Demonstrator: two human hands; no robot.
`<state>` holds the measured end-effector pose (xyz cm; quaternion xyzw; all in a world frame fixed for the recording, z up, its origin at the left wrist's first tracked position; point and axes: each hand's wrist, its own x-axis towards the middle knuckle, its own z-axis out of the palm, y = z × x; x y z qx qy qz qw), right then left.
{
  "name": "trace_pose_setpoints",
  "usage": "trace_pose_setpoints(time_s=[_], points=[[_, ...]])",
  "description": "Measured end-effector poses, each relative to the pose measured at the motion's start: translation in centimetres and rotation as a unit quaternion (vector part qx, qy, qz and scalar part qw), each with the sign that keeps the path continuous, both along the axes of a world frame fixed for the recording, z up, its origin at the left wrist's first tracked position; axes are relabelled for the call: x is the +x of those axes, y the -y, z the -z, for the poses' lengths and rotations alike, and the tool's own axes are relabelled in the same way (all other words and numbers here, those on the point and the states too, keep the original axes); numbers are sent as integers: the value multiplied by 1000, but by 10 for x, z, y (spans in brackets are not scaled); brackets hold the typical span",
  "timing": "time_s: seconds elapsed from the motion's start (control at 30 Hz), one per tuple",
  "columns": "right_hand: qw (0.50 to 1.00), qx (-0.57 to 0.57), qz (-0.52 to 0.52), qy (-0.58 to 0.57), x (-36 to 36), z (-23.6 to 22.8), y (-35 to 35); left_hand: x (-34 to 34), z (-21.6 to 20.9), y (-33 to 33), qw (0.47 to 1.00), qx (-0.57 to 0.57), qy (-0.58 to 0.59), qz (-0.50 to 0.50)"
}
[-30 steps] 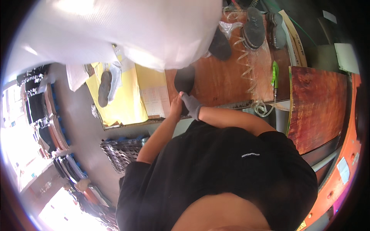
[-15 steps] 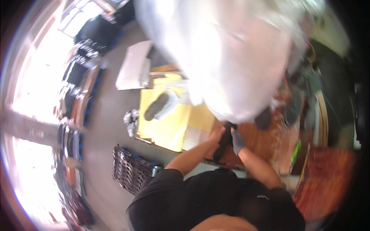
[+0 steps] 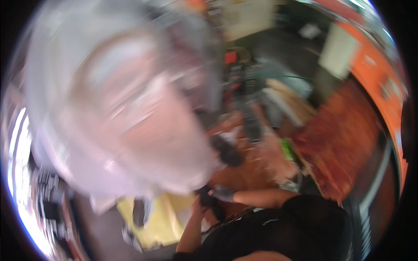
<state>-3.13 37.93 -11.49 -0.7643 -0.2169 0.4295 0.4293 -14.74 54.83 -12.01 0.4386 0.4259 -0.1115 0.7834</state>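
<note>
Between my hands, close to my body, is a long black shoe-shaped piece [image 3: 213, 206], blurred by motion. My bare left hand [image 3: 199, 209] is closed around its left side. On the other side my right hand [image 3: 223, 193], in a grey glove, grips it too. A large, cloudy plastic bag [image 3: 130, 117] looms in front and covers much of the left half of the view. A dark shoe [image 3: 226, 150] lies on the reddish-brown table [image 3: 237, 176] beyond my right hand.
Yellow sheets [image 3: 163, 222] lie at the lower left with a dark-soled shoe [image 3: 139, 212] on them. Another dark shoe-like piece [image 3: 251, 125] is farther back. A bright green item [image 3: 287, 150] sits near a reddish board [image 3: 339, 139]. An orange panel [image 3: 374, 74] stands at the right.
The view has swung to the right, so the bag and yellow sheets now sit farther left and the orange panel shows. Both hands still hold the black piece.
</note>
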Motion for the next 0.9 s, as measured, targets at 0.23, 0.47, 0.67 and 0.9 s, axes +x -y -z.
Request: trace_pose_setpoints(time_s=[0.23, 0.47, 0.67, 0.9], points=[[983, -76, 156, 61, 8, -53, 158, 34, -74, 60, 716, 659, 209, 92], [922, 120, 366, 43, -59, -155, 323, 112, -165, 279, 571, 566, 486, 343], [788, 229, 571, -24, -210, -217, 453, 50, -225, 489, 446, 371, 666, 469], [624, 178, 746, 146, -398, -229, 585, -43, -198, 634, 383, 297, 652, 583]])
